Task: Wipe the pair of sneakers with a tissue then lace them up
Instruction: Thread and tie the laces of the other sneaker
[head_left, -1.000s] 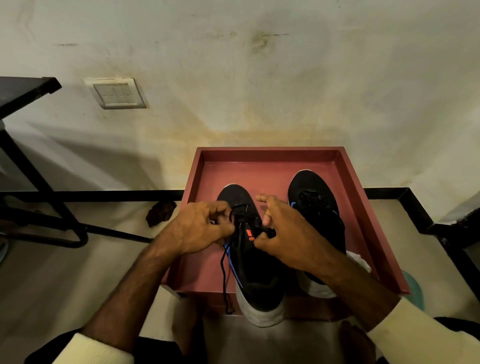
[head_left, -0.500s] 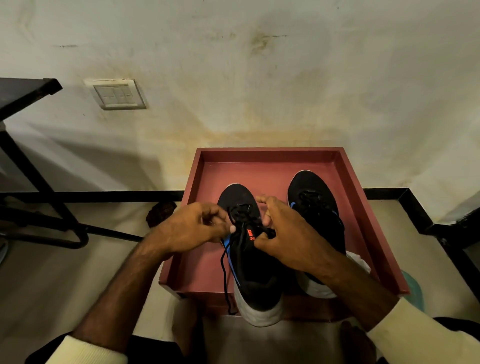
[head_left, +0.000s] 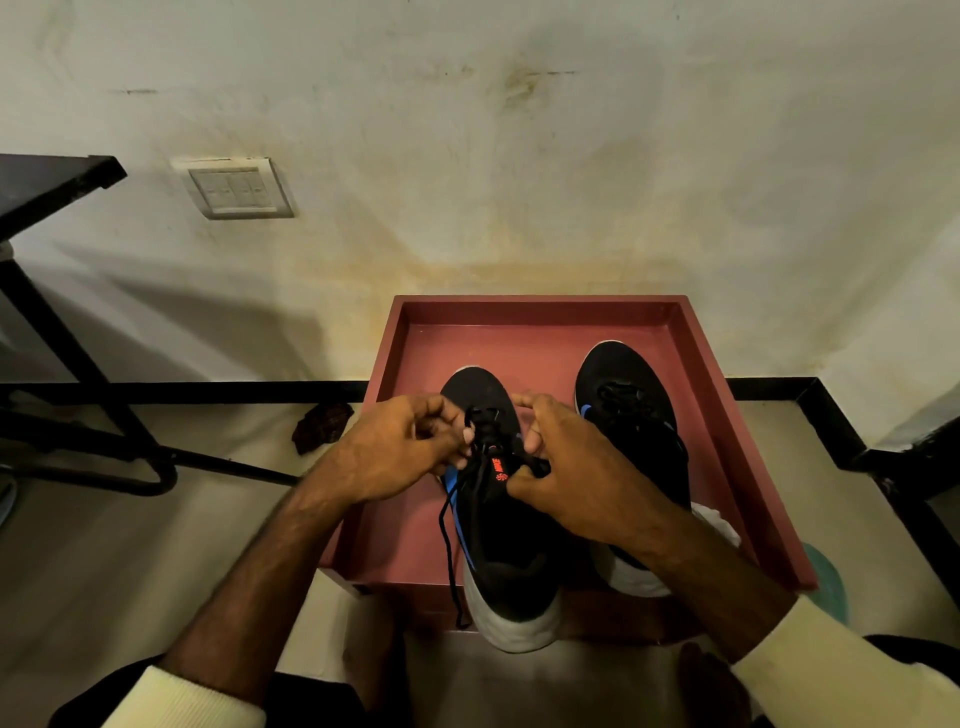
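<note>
A stained pale wall (head_left: 519, 156) fills the view beyond both grips, with a switch plate (head_left: 234, 189) on it far up and to the left of the left grip. Under the hands lies a red-brown tray (head_left: 540, 304), its far rim against the wall. A black sneaker (head_left: 509, 561) with a white sole and a blue stripe lies in it directly beneath the two grips, toe towards the wall and heel overhanging the near rim. The second sneaker (head_left: 634, 410) lies just right of the right grip, parallel to the first. The left hand (head_left: 395, 452) has its fingers curled, pinching the black lace (head_left: 447, 545) at the upper eyelets; a loose length hangs from that grip down the shoe's left side, past the tray's edge. The right hand (head_left: 571, 467) appears to pinch the lace's other part beside the tongue's orange label (head_left: 500, 467), though black on black makes this hard to tell. A white tissue (head_left: 719, 522) shows behind the right wrist, beside the second sneaker's heel.
</note>
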